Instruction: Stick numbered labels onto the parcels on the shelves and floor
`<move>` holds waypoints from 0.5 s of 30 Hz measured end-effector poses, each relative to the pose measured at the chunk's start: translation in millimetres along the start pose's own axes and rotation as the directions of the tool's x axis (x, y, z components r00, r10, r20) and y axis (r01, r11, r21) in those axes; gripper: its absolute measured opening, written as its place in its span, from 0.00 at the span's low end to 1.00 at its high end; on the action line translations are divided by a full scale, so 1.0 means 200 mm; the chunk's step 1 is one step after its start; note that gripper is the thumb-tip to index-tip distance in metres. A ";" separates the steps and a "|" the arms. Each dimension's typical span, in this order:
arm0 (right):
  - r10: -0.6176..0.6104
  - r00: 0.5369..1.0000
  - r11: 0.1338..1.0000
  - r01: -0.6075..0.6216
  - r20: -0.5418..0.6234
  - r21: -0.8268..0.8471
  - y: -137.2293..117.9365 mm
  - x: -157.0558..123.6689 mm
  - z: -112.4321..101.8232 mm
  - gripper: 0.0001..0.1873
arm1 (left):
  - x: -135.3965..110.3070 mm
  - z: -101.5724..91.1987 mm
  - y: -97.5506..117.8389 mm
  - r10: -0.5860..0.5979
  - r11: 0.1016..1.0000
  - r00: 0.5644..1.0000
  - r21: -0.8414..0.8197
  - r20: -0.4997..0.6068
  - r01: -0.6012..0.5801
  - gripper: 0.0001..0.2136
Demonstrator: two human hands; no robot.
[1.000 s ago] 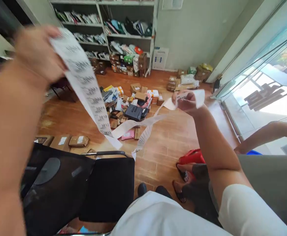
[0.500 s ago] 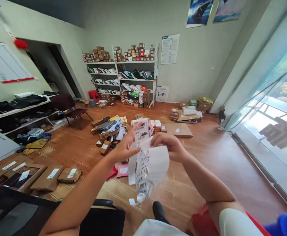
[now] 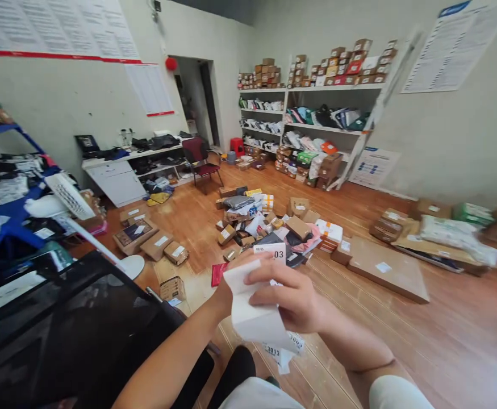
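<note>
The wooden floor [image 3: 422, 352] spreads across the frame, with shelves [image 3: 316, 125] at upper centre, a black chair [image 3: 82, 329] at lower left and a parcel pile [image 3: 265, 221] mid-frame. At bottom centre, the right hand [image 3: 297, 298] and the left hand [image 3: 221, 295] both clasp a bunched label strip [image 3: 252, 318] between them.

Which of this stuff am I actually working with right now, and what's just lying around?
In hand: label strip, held by left hand and right hand.
Lying about: parcel pile, flat carton, black chair, fan, shelves.
</note>
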State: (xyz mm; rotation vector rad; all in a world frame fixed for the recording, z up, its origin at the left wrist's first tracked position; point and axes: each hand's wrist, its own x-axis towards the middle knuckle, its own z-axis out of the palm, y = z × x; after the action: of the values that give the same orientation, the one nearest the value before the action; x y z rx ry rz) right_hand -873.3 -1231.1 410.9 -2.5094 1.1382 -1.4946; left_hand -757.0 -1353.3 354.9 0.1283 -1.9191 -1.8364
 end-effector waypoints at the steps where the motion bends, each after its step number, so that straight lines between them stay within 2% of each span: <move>1: -0.028 1.000 0.999 0.028 0.008 0.018 0.06 0.01 0.02 0.10 | 0.02 -0.05 -0.01 -0.012 1.000 0.999 -0.018 -0.034 0.012 0.19; 4: -0.064 0.997 0.995 0.067 -0.041 0.079 0.28 0.08 0.07 0.11 | 0.06 -0.27 -0.02 -0.021 0.982 1.000 -0.189 0.000 0.021 0.32; 6: -0.014 0.993 0.992 0.030 -0.121 0.125 0.47 0.17 0.11 0.10 | 0.11 -0.52 -0.03 0.035 0.953 0.999 -0.301 -0.033 -0.043 0.39; 7: 0.030 0.986 0.989 -0.005 -0.166 0.150 0.58 0.24 0.13 0.09 | 0.15 -0.68 -0.03 0.063 0.944 0.991 -0.316 -0.120 -0.098 0.37; 9: 0.116 0.963 0.981 -0.073 -0.244 0.178 0.84 0.41 0.19 0.07 | 0.25 -1.05 -0.02 0.094 0.947 0.929 -0.257 -0.359 -0.195 0.31; 11: 0.179 0.935 0.976 -0.130 -0.306 0.174 1.12 0.64 0.25 0.05 | 0.38 -1.46 0.02 0.112 0.964 0.842 -0.147 -0.527 -0.220 0.29; 13: 0.222 0.895 0.972 -0.171 -0.386 0.163 1.40 0.89 0.31 0.03 | 0.55 -1.88 0.08 0.131 0.970 0.779 -0.084 -0.613 -0.229 0.28; 15: 0.252 0.827 0.967 -0.206 -0.502 0.147 1.68 1.14 0.35 0.04 | 0.73 -2.26 0.19 0.165 0.963 0.732 -0.052 -0.661 -0.263 0.25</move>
State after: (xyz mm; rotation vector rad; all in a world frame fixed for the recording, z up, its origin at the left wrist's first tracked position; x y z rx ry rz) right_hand -949.7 -1635.4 429.4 -1.8653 1.3310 -2.1556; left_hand -696.0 -1820.9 425.7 0.4233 -1.2454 -1.4897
